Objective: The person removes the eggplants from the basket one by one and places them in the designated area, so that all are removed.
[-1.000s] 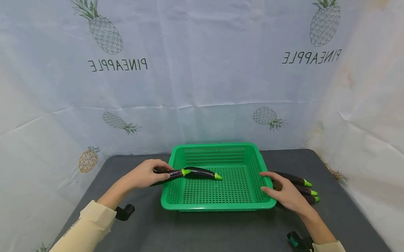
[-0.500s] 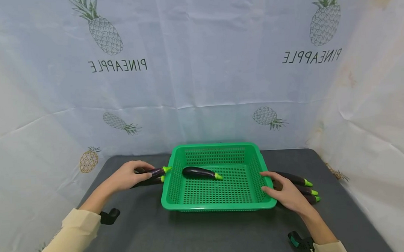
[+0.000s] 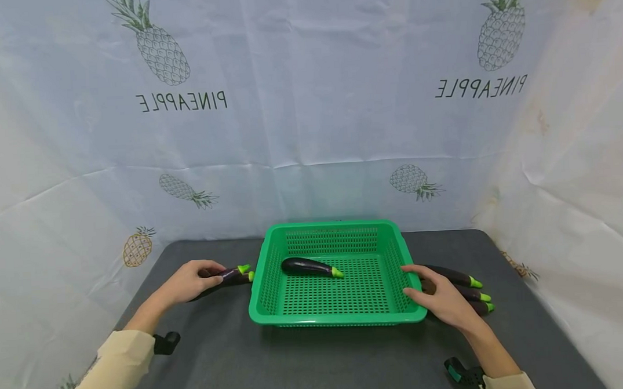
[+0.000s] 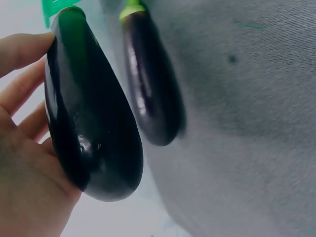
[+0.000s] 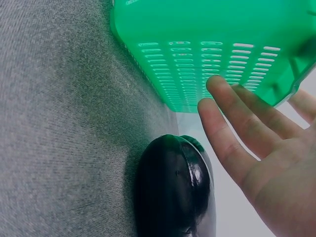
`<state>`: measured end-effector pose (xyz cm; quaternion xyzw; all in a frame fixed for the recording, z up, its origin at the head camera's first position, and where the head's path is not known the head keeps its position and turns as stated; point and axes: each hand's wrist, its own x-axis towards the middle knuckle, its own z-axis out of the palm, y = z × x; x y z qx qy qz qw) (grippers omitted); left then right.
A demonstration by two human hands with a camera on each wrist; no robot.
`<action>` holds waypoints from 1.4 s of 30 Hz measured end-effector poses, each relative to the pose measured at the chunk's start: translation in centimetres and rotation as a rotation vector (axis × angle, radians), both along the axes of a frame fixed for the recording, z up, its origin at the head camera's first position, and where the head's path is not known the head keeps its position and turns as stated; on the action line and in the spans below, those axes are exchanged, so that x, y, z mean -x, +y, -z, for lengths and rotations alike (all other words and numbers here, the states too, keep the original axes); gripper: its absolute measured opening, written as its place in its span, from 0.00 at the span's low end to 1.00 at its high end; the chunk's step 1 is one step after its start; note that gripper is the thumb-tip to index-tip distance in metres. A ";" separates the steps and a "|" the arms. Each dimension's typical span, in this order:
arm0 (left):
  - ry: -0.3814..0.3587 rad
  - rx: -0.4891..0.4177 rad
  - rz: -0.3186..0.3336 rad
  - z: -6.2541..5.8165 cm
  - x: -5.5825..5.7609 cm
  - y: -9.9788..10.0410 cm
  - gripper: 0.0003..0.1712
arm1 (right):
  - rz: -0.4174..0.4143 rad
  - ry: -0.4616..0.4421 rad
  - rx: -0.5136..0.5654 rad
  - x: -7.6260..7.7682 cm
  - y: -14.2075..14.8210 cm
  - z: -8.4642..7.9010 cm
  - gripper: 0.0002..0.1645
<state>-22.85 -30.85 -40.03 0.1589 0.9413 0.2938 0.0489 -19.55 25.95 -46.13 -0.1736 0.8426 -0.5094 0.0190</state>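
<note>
My left hand (image 3: 190, 281) holds a dark purple eggplant (image 3: 230, 274) with a green stem, left of the green basket. Beside it lies a second eggplant (image 4: 150, 79), apart from the held one in the left wrist view. The green slotted basket (image 3: 343, 319) stands mid-table with one eggplant (image 3: 306, 266) inside, stem pointing right. At the basket's right wall, my right hand (image 3: 441, 299) holds the rim, thumb and a finger over it. Other fingers (image 5: 227, 138) of that hand stretch along the wall's outer side. Whether the held eggplant touches the table is hard to tell.
To the right of the basket lie three eggplants (image 3: 453, 276), partly hidden behind my right hand. The grey table (image 3: 308, 363) carries everything. A white curtain (image 3: 329, 118) with pineapple prints hangs behind and along both sides.
My left hand has carried its eggplant left, out over the basket's left rim and down beside the other eggplant. The right hand and basket have stayed put.
</note>
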 end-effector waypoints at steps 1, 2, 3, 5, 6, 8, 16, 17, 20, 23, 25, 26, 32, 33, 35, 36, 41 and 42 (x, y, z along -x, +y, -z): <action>0.002 0.003 0.001 0.4 0.1 0.0 0.17 | -0.003 0.000 0.002 0.0 0.0 0.0 0.34; 0.001 0.005 0.001 0.8 0.2 0.0 0.17 | -0.002 0.002 0.003 0.0 0.0 0.0 0.34; 0.002 0.012 0.003 1.2 0.3 0.0 0.16 | -0.007 0.007 0.000 0.0 0.0 0.0 0.34; -0.001 0.023 0.006 1.9 0.4 0.2 0.16 | -0.004 0.008 -0.001 -0.1 0.0 0.0 0.34; -0.007 0.025 0.005 2.3 0.4 0.3 0.16 | -0.002 0.006 0.001 -0.1 0.0 0.0 0.33; -0.019 0.028 0.001 2.8 0.5 0.5 0.17 | -0.001 0.004 0.001 -0.1 0.1 0.0 0.33; -0.017 0.048 0.006 4.1 0.8 1.3 0.16 | -0.024 -0.008 0.031 -0.2 0.0 -0.2 0.33; -0.017 0.052 0.007 4.2 0.8 1.3 0.16 | -0.029 -0.007 0.032 -0.2 0.0 -0.2 0.33; -0.021 0.059 -0.006 4.5 1.0 1.5 0.15 | -0.029 -0.009 0.043 -0.2 -0.1 -0.3 0.33; -0.020 0.073 -0.023 4.8 1.1 1.7 0.14 | -0.034 -0.011 0.044 -0.3 -0.1 -0.4 0.33; -0.016 0.081 -0.030 5.0 1.2 1.8 0.13 | -0.033 -0.014 0.044 -0.3 -0.1 -0.4 0.33; -0.010 0.081 -0.027 5.1 1.2 1.8 0.13 | -0.030 -0.014 0.042 -0.3 0.0 -0.4 0.33; 0.048 0.090 0.010 6.0 1.4 1.9 0.13 | -0.017 -0.022 0.032 -0.1 0.0 -0.2 0.33; 0.063 0.096 0.014 6.2 1.4 1.9 0.13 | -0.013 -0.027 0.033 -0.1 0.0 -0.2 0.33; 0.100 0.114 0.020 6.5 1.4 1.9 0.13 | -0.012 -0.026 0.032 -0.2 0.0 -0.2 0.33; 0.124 0.126 0.019 6.6 1.4 2.0 0.13 | -0.012 -0.027 0.033 -0.2 0.0 -0.2 0.33; 0.239 0.228 -0.008 6.7 0.9 2.5 0.13 | -0.025 -0.007 0.032 -0.3 0.0 -0.2 0.32; 0.264 0.246 -0.014 6.6 0.9 2.6 0.13 | -0.027 -0.006 0.030 -0.3 0.0 -0.2 0.32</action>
